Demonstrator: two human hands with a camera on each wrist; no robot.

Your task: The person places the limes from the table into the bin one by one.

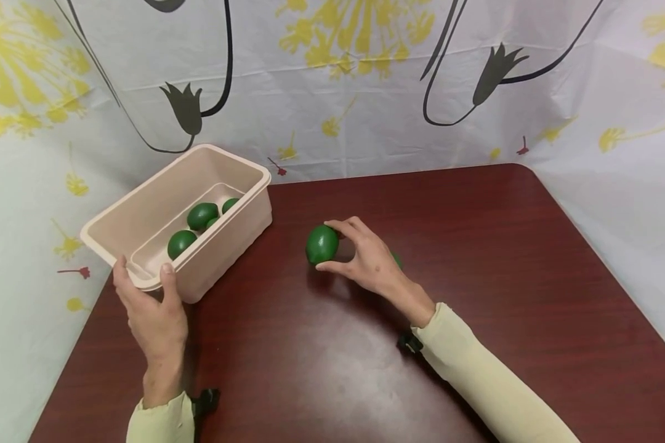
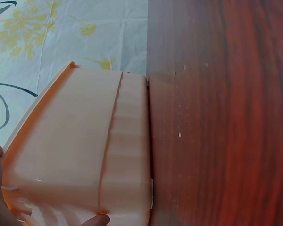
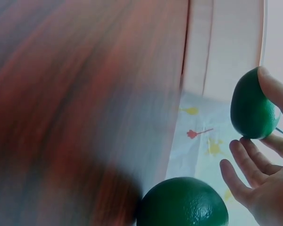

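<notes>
My right hand (image 1: 374, 258) pinches a green lime (image 1: 322, 245) between thumb and fingertips, above the table to the right of a beige plastic bin (image 1: 229, 246). In the right wrist view the same lime (image 3: 253, 104) is held with the other fingers spread beneath. A second lime (image 3: 184, 205) sits on the table behind this hand, mostly hidden by it in the head view. At the bin's near end, my left hand (image 1: 154, 317) grips the rim with the thumb and fingers. Several limes (image 1: 202, 216) lie on the bin's floor, some partly hidden by its right wall.
The bin stands at the left of a dark red wood-grain table (image 1: 321, 369). Behind the table and along its sides hangs a white cloth (image 1: 366, 123) with yellow, grey and red flower prints. A small black device (image 1: 410, 343) is at the right sleeve.
</notes>
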